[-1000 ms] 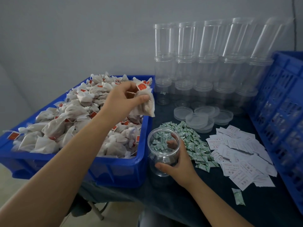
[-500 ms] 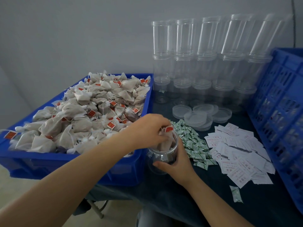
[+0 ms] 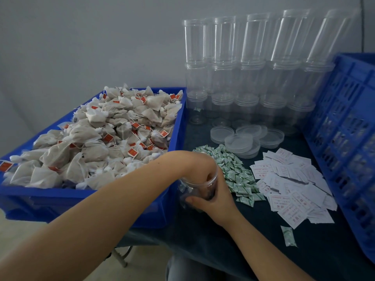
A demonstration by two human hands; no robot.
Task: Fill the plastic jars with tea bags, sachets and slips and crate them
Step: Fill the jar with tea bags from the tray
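Note:
A clear plastic jar (image 3: 185,192) stands on the dark table just right of the blue bin (image 3: 81,198). My right hand (image 3: 216,200) grips the jar from its right side, thumb across the front. My left hand (image 3: 195,163) reaches down into the jar's mouth. Its fingers are inside the jar, blurred behind the plastic, so what they hold is hidden. White tea bags (image 3: 101,138) with red tags are heaped in the bin. Green-and-white sachets (image 3: 233,169) lie in a pile right of the jar, and white printed slips (image 3: 290,187) spread beyond them.
Empty clear jars (image 3: 253,78) are stacked in rows against the wall at the back. Several clear lids (image 3: 243,139) lie in front of them. A blue slatted crate (image 3: 345,138) stands along the right edge. One stray sachet (image 3: 288,236) lies near the table's front.
My left hand lifted a tea bag from the bin, carried it right and down, and now sits deep in the jar's mouth. My right hand has stayed on the jar.

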